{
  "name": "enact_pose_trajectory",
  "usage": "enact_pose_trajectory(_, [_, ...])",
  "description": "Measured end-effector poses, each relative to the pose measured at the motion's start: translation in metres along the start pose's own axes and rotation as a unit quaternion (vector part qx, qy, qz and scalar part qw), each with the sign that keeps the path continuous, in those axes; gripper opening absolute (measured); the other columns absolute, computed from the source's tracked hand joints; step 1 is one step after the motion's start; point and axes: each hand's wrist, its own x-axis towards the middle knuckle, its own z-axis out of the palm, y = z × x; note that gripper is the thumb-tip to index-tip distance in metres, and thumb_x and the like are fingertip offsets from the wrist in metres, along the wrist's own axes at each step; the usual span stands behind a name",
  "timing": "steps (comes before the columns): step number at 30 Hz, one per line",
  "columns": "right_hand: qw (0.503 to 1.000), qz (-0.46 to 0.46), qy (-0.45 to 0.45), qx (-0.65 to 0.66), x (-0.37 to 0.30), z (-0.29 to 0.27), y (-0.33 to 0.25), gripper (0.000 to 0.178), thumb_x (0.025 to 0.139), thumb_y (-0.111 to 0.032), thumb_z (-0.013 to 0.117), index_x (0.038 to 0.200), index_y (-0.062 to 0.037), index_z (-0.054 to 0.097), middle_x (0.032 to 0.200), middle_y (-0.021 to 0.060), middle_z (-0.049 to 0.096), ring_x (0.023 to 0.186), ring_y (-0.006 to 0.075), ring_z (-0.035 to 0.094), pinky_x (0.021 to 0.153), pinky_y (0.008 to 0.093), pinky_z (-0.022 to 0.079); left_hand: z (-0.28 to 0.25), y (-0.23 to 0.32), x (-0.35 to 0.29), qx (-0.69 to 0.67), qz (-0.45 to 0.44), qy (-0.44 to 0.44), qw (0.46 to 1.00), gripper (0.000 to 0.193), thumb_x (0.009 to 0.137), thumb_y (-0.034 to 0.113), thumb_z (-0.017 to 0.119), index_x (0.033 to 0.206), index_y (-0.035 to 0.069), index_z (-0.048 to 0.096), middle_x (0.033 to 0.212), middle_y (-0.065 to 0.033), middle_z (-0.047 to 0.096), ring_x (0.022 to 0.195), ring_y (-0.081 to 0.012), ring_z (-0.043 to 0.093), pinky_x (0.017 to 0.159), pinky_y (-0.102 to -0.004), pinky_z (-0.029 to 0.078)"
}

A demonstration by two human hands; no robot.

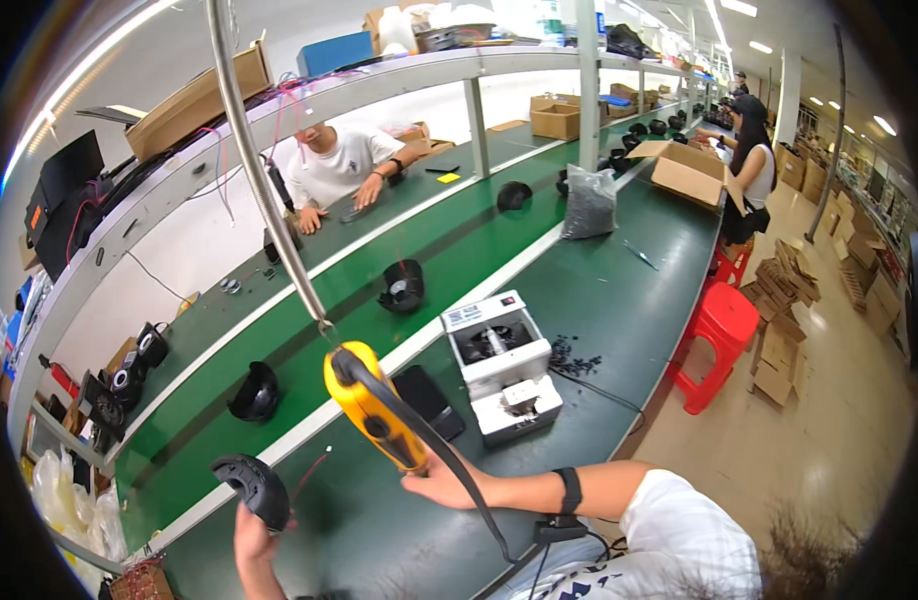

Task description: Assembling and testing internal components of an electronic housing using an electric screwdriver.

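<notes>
Head view, looking down at a long green surface. Right hand wrapped shut around the lower end of a yellow power screwdriver, hung from a metal cable and trailing a black cord. Left hand low at the frame's edge, fingers closed on a black curved plastic part with a thin red wire, just above the near surface. Behind the screwdriver: a white box-shaped machine, a dark flat phone, loose black screws. Farther off, more black parts on the belt and open cardboard boxes.
</notes>
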Motion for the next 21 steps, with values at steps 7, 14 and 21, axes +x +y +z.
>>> enact_pose_trajectory(7, [0.9,0.278,-0.24,0.235,-0.017,0.052,0.0,0.057,0.096,-0.033,0.067,0.137,-0.0045,0.039,0.103,0.0103,0.061,0.084,0.0148,0.065,0.072,0.0269,0.054,0.122,-0.048,-0.046,-0.23,0.004,0.098,0.968,0.024,0.103,0.023,0.046,0.112,0.003,0.057,0.091,-0.0113,0.063,0.077,-0.0242,0.065,0.061,-0.0388,0.056])
enact_pose_trajectory(14, [0.945,0.223,-0.155,0.182,-0.02,0.076,0.035,0.068,0.099,-0.035,0.061,0.152,-0.0057,0.03,0.105,0.0107,0.058,0.079,0.0137,0.062,0.072,0.0271,0.054,0.145,-0.077,-0.033,-0.272,0.023,0.207,0.939,0.031,0.106,0.032,0.04,0.11,0.004,0.054,0.097,-0.0078,0.057,0.086,-0.0229,0.061,0.068,-0.0402,0.052])
enact_pose_trajectory(21, [0.981,0.114,-0.13,0.093,-0.017,0.079,0.041,0.053,0.098,-0.03,0.064,0.141,-0.0027,0.047,0.084,0.0074,0.063,0.062,0.0106,0.056,0.055,0.0258,0.046,0.175,-0.059,-0.044,-0.319,0.012,0.195,0.927,0.048,0.102,0.049,0.039,0.12,0.007,0.055,0.103,-0.0067,0.055,0.093,-0.023,0.055,0.085,-0.0417,0.048])
